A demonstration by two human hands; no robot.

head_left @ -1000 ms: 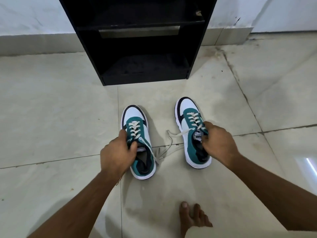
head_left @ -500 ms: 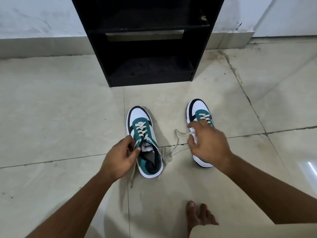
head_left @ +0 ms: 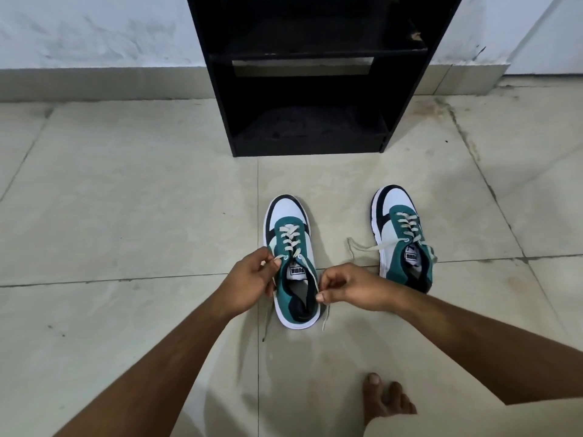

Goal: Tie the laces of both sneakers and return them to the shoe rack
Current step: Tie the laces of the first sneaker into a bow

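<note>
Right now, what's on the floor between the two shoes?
Head view: only the right sneaker's loose lace trailing toward the left sneaker; otherwise bare tile.

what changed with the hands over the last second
The right hand let go of the right sneaker and crossed to the left sneaker, pinching its lace. The left hand moved to that shoe's other lace. Both sneakers stay untied on the floor, and the rack empty.

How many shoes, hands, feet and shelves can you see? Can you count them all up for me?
Sneakers: 2, the left sneaker and the right sneaker
Hands: 2, the left hand and the right hand
Bare foot: 1
Black shoe rack: 1
Total: 6
</note>
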